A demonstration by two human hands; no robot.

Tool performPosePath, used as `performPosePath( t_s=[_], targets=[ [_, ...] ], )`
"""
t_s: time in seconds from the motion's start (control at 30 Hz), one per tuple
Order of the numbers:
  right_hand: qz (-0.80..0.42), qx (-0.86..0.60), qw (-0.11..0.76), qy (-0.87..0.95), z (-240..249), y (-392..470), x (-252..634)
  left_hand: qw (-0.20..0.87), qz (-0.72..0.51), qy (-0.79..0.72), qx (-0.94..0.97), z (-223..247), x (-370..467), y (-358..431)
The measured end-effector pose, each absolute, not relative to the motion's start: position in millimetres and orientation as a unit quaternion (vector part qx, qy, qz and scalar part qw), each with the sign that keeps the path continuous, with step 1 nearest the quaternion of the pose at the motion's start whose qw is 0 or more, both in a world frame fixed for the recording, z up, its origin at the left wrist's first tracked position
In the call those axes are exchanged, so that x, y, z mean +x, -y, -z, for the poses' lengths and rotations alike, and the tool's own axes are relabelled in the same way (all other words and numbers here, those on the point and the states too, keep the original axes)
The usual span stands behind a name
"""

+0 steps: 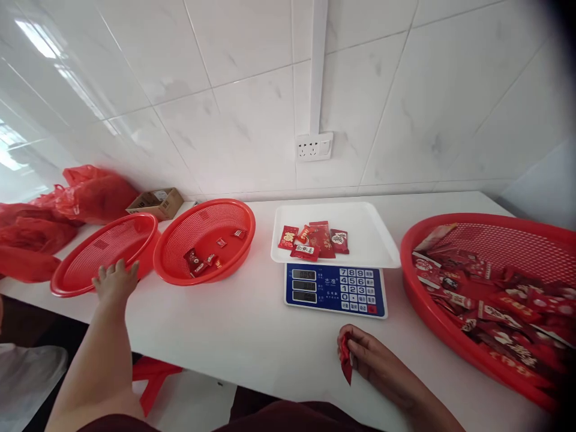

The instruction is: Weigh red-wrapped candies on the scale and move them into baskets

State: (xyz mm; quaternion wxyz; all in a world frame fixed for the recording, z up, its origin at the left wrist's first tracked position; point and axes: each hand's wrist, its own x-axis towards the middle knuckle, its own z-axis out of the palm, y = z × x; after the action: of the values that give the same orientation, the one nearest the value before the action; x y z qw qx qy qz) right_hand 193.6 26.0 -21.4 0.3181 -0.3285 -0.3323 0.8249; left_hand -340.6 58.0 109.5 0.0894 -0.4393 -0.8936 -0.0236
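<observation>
My right hand (366, 354) is closed on a small red packet (346, 359) above the table front, just below the scale (335, 289). My left hand (116, 281) reaches out at the near rim of the left red basket (67, 288), its fingers spread and nothing seen in them. On the scale's white tray (355, 228) lie several red packets (304, 252). The middle red basket (247, 240) holds several small packets (193, 260). At the right, a big red basket (416, 288) contains many red packets (508, 312).
Red plastic bags (96, 195) are piled at the far left, beside a cardboard box (157, 204). A tiled wall with a socket (314, 147) backs the white table (216, 330). A red stool (153, 384) stands below, and part of another person (27, 381) shows at the lower left.
</observation>
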Motion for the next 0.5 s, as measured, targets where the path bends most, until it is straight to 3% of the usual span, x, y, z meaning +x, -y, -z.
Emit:
performPosePath(
  t_s=[0.27, 0.5],
  targets=[
    [-0.825, -0.328, 0.326, 0.325, 22, -26, 193, 0.009, -0.129, 0.904, -0.407, -121, -322, -41],
    [-0.827, -0.326, 0.309, 0.338, 22, -27, 193, -0.084, -0.112, 0.815, -0.562, -123, -242, -6]
  ],
)
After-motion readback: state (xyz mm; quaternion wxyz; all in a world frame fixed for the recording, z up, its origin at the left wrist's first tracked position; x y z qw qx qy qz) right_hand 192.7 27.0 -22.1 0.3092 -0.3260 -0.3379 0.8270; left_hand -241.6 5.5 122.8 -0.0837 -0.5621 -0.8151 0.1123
